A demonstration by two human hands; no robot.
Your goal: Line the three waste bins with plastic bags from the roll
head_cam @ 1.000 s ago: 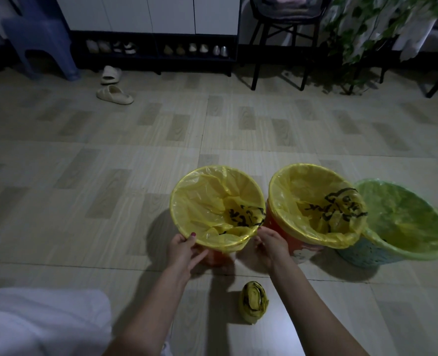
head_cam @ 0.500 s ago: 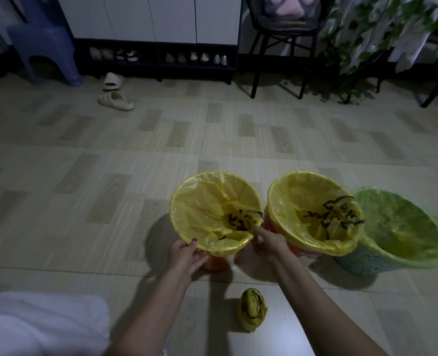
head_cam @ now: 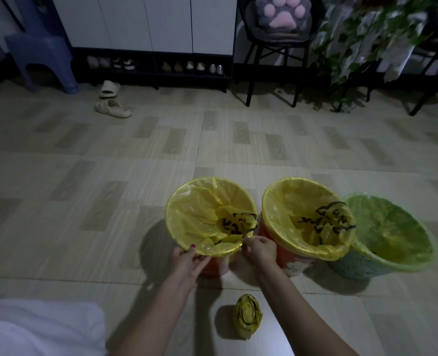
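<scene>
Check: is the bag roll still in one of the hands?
No. The bag roll lies on the floor between the forearms, while the left hand and right hand both hold the bag edge at the left bin's rim.

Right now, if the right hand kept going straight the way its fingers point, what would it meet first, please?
The right hand points up-left at the near rim of the left bin's yellow bag, which it seems to pinch already; contact is immediate.

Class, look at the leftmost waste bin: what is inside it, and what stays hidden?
Inside the leftmost orange bin is a crumpled yellow plastic bag with black print, folded over its rim. The bag covers the bin's inner walls and bottom, so those cannot be seen.
</scene>
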